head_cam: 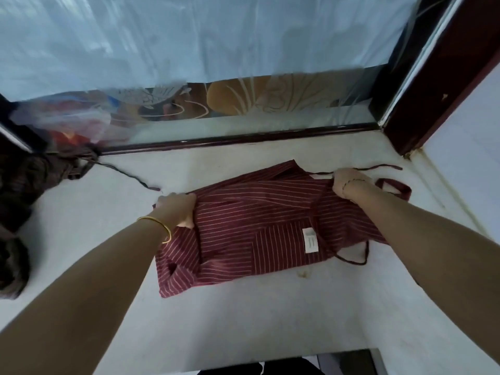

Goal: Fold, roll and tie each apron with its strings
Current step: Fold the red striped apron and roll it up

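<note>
Surface (243, 320) carries the striped apron (257, 226), seemingly soft, light cloth, best taken at its ends. My left hand (177, 209) clenches one end, my right hand (349, 185) the bib end; thin strings (384, 167) trail loose beside it.

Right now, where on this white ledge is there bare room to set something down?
Widest bare patch: the white ledge between the red white-striped cloth apron and the ledge's near edge. A narrower strip runs between apron and dark window frame. Crowded: the dark brown cloth heap with its string at left; the apron's red neck loop at right.
</note>
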`<state>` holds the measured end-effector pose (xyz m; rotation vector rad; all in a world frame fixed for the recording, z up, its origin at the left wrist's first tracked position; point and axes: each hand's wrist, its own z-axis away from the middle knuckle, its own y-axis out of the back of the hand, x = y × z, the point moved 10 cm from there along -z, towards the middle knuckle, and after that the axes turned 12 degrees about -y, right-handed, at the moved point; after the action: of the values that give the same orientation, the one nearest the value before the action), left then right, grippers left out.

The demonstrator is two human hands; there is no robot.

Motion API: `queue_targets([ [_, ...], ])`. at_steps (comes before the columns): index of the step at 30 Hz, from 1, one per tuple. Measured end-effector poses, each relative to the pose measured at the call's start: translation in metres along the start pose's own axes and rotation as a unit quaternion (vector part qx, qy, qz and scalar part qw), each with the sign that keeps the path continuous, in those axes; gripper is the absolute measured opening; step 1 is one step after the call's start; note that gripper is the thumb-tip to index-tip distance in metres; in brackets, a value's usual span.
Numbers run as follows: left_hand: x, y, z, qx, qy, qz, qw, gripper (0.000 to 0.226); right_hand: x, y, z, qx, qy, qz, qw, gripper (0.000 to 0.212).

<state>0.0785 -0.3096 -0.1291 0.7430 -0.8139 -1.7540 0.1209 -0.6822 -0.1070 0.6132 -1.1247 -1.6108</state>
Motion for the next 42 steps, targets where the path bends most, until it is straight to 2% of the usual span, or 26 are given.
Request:
queue_targets([
  [1, -0.005, -0.003, -0.007, 0.000, -0.003, 0.007, 1.000, 0.052, -0.007, 0.000, -0.008, 0.018, -0.019, -0.005, 1.000, 0.031],
  [3, -0.006, -0.024, -0.022, -0.056, -0.031, 0.047, 0.997, 0.059, -0.027, -0.016, -0.014, 0.022, -0.022, 0.012, 0.999, 0.045],
  [6, -0.001, -0.043, -0.040, -0.083, -0.058, 0.119, 0.988, 0.051, -0.074, -0.023, -0.022, 0.064, 0.053, 0.004, 0.996, 0.038],
  [8, -0.008, -0.042, -0.051, -0.056, -0.050, 0.174, 0.982, 0.049, -0.112, -0.029, -0.027, 0.061, 0.125, 0.006, 0.990, 0.038],
  [10, -0.016, -0.037, -0.063, -0.010, -0.059, 0.170, 0.984, 0.041, -0.138, -0.039, -0.032, 0.017, 0.153, -0.001, 0.988, 0.040],
  [12, -0.029, -0.029, -0.072, 0.047, -0.057, 0.134, 0.988, 0.024, -0.153, -0.052, -0.045, -0.027, 0.150, 0.016, 0.988, 0.041],
  [14, -0.040, -0.032, -0.079, 0.068, -0.041, 0.106, 0.991, 0.037, -0.155, -0.059, -0.058, -0.034, 0.125, 0.033, 0.991, 0.038],
  [16, -0.049, -0.039, -0.088, 0.062, -0.033, 0.086, 0.994, 0.049, -0.155, -0.057, -0.067, 0.007, 0.108, 0.004, 0.994, 0.037],
  [19, -0.056, -0.039, -0.101, 0.063, -0.078, 0.057, 0.993, 0.051, -0.154, -0.055, -0.068, 0.117, 0.124, 0.006, 0.985, 0.050],
  [22, -0.056, -0.031, -0.103, 0.117, -0.174, 0.012, 0.978, 0.036, -0.164, -0.058, -0.067, 0.168, 0.164, 0.026, 0.972, 0.057],
  [24, -0.062, -0.031, -0.105, 0.110, -0.201, 0.042, 0.973, 0.023, -0.174, -0.055, -0.076, 0.156, 0.169, 0.038, 0.972, 0.059],
  [25, -0.071, -0.028, -0.109, 0.107, -0.176, 0.081, 0.975, 0.018, -0.180, -0.051, -0.083, 0.137, 0.172, 0.042, 0.975, 0.062],
  [26, -0.088, -0.022, -0.115, 0.117, -0.109, 0.142, 0.977, 0.016, -0.188, -0.047, -0.089, 0.111, 0.176, 0.045, 0.977, 0.063],
  [27, -0.110, -0.011, -0.116, 0.156, -0.012, 0.213, 0.964, 0.015, -0.192, -0.044, -0.097, 0.081, 0.175, 0.038, 0.980, 0.061],
  [28, -0.135, -0.004, -0.112, 0.206, 0.087, 0.280, 0.934, 0.014, -0.195, -0.044, -0.106, 0.043, 0.161, 0.019, 0.986, 0.058],
  [29, -0.150, 0.005, -0.103, 0.274, 0.145, 0.318, 0.896, 0.014, -0.194, -0.046, -0.113, 0.008, 0.138, 0.008, 0.990, 0.056],
  [30, -0.150, 0.019, -0.096, 0.338, 0.141, 0.301, 0.881, 0.015, -0.191, -0.048, -0.117, -0.015, 0.109, 0.002, 0.994, 0.056],
  [31, -0.135, 0.036, -0.092, 0.389, 0.065, 0.255, 0.883, 0.017, -0.190, -0.045, -0.116, -0.004, 0.091, -0.003, 0.996, 0.058],
  [32, -0.103, 0.048, -0.089, 0.417, -0.072, 0.191, 0.886, 0.020, -0.192, -0.039, -0.112, 0.042, 0.095, -0.003, 0.995, 0.059],
  [34, -0.024, 0.035, -0.077, 0.372, -0.345, 0.039, 0.861, 0.027, -0.205, -0.029, -0.090, 0.144, 0.160, -0.016, 0.976, 0.059],
  [35, 0.001, 0.015, -0.075, 0.331, -0.414, -0.032, 0.847, 0.032, -0.212, -0.034, -0.079, 0.162, 0.199, -0.022, 0.966, 0.057],
  [36, 0.016, -0.002, -0.078, 0.292, -0.443, -0.072, 0.845, 0.038, -0.217, -0.042, -0.071, 0.161, 0.224, -0.021, 0.961, 0.055],
  [38, 0.016, -0.017, -0.096, 0.234, -0.387, -0.110, 0.885, 0.049, -0.213, -0.060, -0.070, 0.132, 0.208, 0.000, 0.969, 0.054],
  [40, -0.013, -0.018, -0.113, 0.176, -0.240, -0.165, 0.940, 0.055, -0.198, -0.077, -0.078, 0.102, 0.162, 0.037, 0.981, 0.057],
  [42, -0.062, -0.013, -0.121, 0.095, -0.057, -0.244, 0.964, 0.056, -0.186, -0.087, -0.080, 0.085, 0.146, 0.063, 0.984, 0.060],
])
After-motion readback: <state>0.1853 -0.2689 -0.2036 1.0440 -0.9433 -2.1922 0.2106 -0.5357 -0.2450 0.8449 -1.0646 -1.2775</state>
